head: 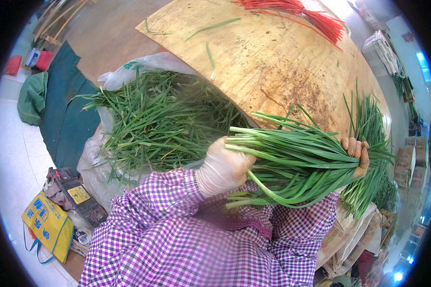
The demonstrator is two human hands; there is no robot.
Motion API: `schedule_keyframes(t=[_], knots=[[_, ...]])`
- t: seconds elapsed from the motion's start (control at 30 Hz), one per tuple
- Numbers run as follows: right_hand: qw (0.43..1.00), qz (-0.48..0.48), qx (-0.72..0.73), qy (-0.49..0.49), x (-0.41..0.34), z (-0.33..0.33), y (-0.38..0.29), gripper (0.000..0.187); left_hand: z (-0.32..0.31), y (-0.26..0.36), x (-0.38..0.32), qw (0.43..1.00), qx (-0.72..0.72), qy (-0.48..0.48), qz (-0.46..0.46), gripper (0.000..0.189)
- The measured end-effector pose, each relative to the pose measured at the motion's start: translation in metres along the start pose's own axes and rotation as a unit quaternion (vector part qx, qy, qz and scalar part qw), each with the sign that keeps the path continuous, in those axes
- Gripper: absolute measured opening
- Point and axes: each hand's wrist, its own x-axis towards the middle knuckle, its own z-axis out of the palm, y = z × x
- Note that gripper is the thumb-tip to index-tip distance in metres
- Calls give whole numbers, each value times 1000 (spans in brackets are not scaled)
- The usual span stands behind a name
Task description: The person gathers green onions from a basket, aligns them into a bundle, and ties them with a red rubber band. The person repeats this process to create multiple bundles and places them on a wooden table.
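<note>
A bunch of long green leafy stalks, like Chinese chives (301, 147), lies across in front of me. My right hand (357, 154), at the right, grips the leafy part with its fingers curled over it. At the pale stem end is my left hand (228, 166), in a whitish thin glove, its fingers closed by the stems; some of them pass at its fingers. A heap of loose green leaves (158, 122) lies on clear plastic at the left. Another sheaf of the same greens (370, 158) sits beyond my right hand, at the board's right edge.
A stained plywood board (237, 64) spans the top, with red ties (301, 14) and stray leaves on it. At the lower left are a dark plastic crate (79, 197) and a yellow bag (48, 226). Brown sacking (355, 240) lies at the lower right.
</note>
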Motion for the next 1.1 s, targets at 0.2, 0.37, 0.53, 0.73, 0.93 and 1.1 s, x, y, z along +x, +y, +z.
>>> schedule_keyframes(t=[0.2, 0.37, 0.53, 0.73, 0.93, 1.1], knots=[[999, 3, -15, -38, 2, 18, -4, 16, -29, 0, 4, 894, -379, -90, -220, 12], [997, 0, -47, -58, 2, 22, -4, 17, -96, -13, -7, 863, -401, -176, -250, 11], [996, -13, 41, -82, 3, 18, -1, 16, -166, -36, -46, 869, -414, -56, -266, 13], [969, -38, 150, -191, 15, 20, -11, 15, -181, -91, -77, 828, -425, -49, -362, 21], [936, -16, 178, -305, 34, 36, -38, 14, -155, -106, -95, 935, -52, 44, -347, 28], [931, -16, 209, -298, 32, 56, -42, 14, -153, -73, -42, 925, 80, 85, -360, 15]])
